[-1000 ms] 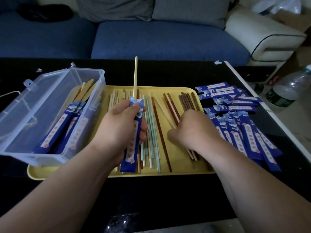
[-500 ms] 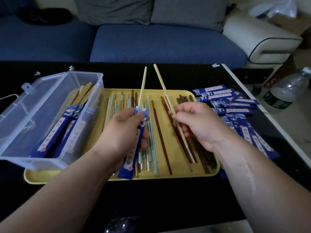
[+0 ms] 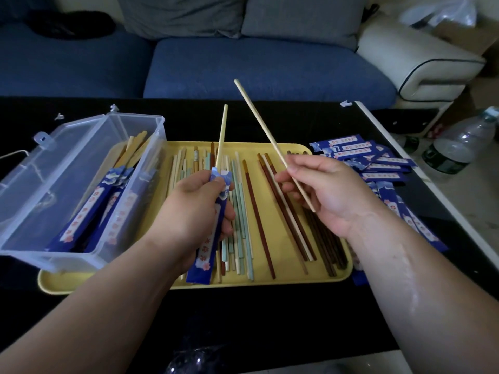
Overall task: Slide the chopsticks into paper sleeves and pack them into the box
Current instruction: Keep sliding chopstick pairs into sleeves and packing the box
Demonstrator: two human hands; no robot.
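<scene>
My left hand [image 3: 193, 211] grips a blue paper sleeve [image 3: 208, 244] over the yellow tray [image 3: 280, 282]. A pale chopstick [image 3: 222, 133] sticks up out of the sleeve's top. My right hand [image 3: 326, 193] pinches a second pale chopstick [image 3: 267, 133], which slants up and to the left, clear of the tray. Loose chopsticks [image 3: 253, 211] in pale, teal, red and dark brown lie along the tray. A clear plastic box [image 3: 67, 184] sits on the tray's left end and holds several sleeved chopsticks [image 3: 89, 211].
A pile of empty blue sleeves [image 3: 378, 168] lies on the black table right of the tray. A plastic bottle [image 3: 459, 144] stands on the floor at the far right. A blue sofa [image 3: 243, 63] runs behind the table. The table's white right edge [image 3: 421, 174] is close.
My right hand has picked a pale chopstick off the tray and raised it, tip now higher and further right. My left hand keeps its hold on the sleeve.
</scene>
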